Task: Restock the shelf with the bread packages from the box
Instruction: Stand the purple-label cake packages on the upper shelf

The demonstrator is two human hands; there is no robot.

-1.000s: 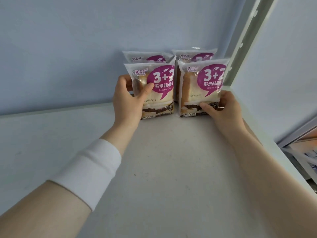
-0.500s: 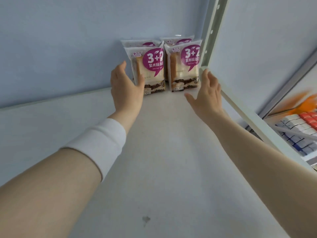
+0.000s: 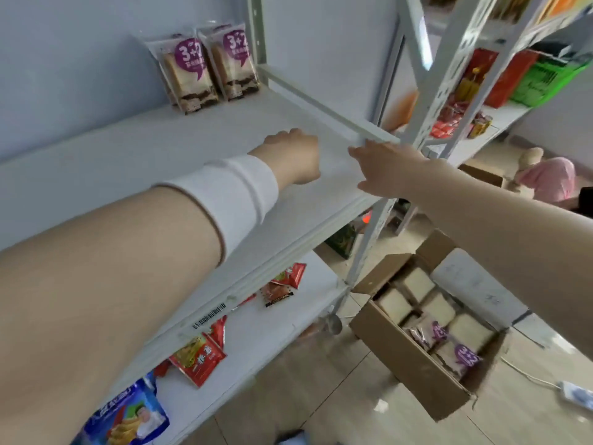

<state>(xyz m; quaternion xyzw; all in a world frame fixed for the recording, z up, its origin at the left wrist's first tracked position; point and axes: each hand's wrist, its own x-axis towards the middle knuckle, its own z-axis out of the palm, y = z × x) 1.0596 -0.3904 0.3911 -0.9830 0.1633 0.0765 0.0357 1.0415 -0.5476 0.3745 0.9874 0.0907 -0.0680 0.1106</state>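
Bread packages [image 3: 205, 70] with purple "3+2" labels stand upright in the far right corner of the white shelf [image 3: 134, 155], two in front and more behind them. My left hand [image 3: 293, 157], with a white wristband, hovers over the middle of the shelf with fingers curled and nothing in it. My right hand [image 3: 386, 167] is open and empty near the shelf's front right edge. An open cardboard box [image 3: 414, 361] on the floor at the lower right holds several more bread packages [image 3: 449, 329].
The lower shelf [image 3: 256, 335] carries red snack packets [image 3: 199, 361] and a blue bag [image 3: 128, 419]. A grey shelf post [image 3: 426, 91] rises at the right. A neighbouring rack holds red boxes and a green basket [image 3: 545, 78]. A person in pink [image 3: 545, 181] crouches beyond.
Both hands let go of the front bread packages and drew back towards the shelf's front edge. My view swung down and right, bringing the box on the floor into sight.
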